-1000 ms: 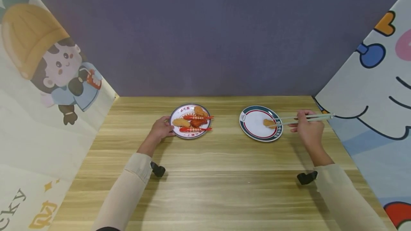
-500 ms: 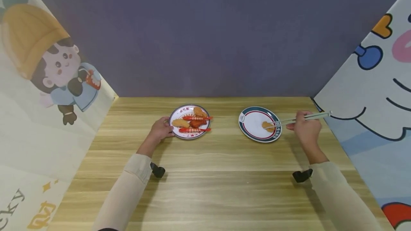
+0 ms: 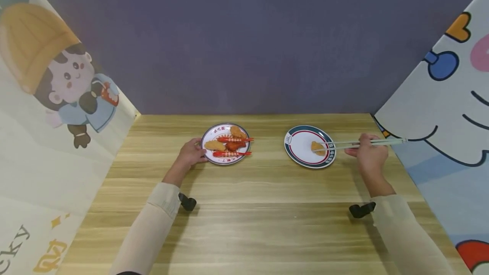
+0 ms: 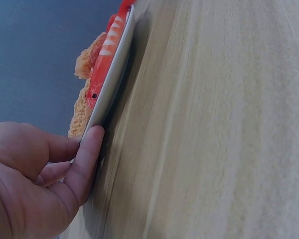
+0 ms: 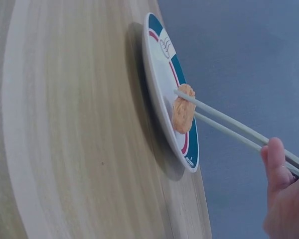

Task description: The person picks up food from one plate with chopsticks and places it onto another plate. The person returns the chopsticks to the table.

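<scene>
My left hand (image 3: 191,153) pinches the near-left rim of a white plate (image 4: 120,70) between thumb and fingers. On that plate lie two red-and-white shrimp (image 3: 232,154), a reddish-brown fried piece (image 3: 234,146) and two golden fried pieces (image 3: 215,145). In my right hand (image 3: 371,158) is a pair of pale green chopsticks (image 5: 231,127). Their tips reach over the green-rimmed plate (image 3: 302,162) and lie against a golden fried nugget (image 5: 183,110) on it. One tip crosses the nugget's upper face; the other passes partly behind it.
Both plates stand apart on the wood-grain table (image 3: 263,224). A dark wall (image 3: 252,46) closes the back, with printed panels (image 3: 439,109) at either side. A black wrist camera (image 3: 187,202) sticks out from each sleeve.
The right hand and chopsticks shifted slightly left, then back right, and their angle changed. The nugget on the right plate has turned and moved slightly left. The left hand has stayed on its plate.
</scene>
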Action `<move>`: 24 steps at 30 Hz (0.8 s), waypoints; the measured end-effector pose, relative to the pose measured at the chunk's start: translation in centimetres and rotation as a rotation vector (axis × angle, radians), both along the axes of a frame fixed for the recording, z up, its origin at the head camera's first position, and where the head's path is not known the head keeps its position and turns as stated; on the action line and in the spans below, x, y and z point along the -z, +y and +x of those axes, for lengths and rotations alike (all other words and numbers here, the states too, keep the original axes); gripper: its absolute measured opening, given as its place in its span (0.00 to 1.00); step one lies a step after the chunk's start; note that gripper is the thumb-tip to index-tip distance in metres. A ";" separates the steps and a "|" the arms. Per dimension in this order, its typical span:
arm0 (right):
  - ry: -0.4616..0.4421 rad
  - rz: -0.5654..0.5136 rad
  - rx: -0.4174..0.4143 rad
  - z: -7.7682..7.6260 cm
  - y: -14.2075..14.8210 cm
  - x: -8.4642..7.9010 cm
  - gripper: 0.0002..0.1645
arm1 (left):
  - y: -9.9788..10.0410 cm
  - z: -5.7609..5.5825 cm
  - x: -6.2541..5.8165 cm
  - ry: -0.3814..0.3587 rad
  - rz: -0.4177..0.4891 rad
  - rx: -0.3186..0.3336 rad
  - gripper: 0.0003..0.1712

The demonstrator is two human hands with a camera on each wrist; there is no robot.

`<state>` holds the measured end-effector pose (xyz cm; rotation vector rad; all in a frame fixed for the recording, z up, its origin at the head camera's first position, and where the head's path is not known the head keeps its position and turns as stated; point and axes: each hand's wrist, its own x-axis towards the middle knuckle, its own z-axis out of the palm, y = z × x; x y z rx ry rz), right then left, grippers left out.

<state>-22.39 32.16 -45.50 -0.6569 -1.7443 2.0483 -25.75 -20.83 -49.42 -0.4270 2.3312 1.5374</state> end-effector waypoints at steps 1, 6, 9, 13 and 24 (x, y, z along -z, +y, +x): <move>0.011 -0.014 -0.002 0.0 0.0 -0.1 0.11 | 0.0 0.0 0.0 0.000 0.003 0.001 0.35; 0.032 -0.046 -0.017 0.2 -0.5 -0.7 0.10 | -0.1 0.0 0.2 0.004 0.015 -0.002 0.35; 0.049 -0.069 -0.020 0.2 -0.7 -0.7 0.10 | -0.1 0.0 0.2 0.006 0.021 -0.004 0.35; 0.072 -0.111 -0.014 -0.3 -1.1 -0.4 0.10 | -0.1 0.1 0.2 0.004 0.024 -0.009 0.35; 0.079 -0.135 -0.039 -1.3 -3.5 -0.2 0.09 | -0.1 0.2 0.2 0.008 0.024 -0.003 0.34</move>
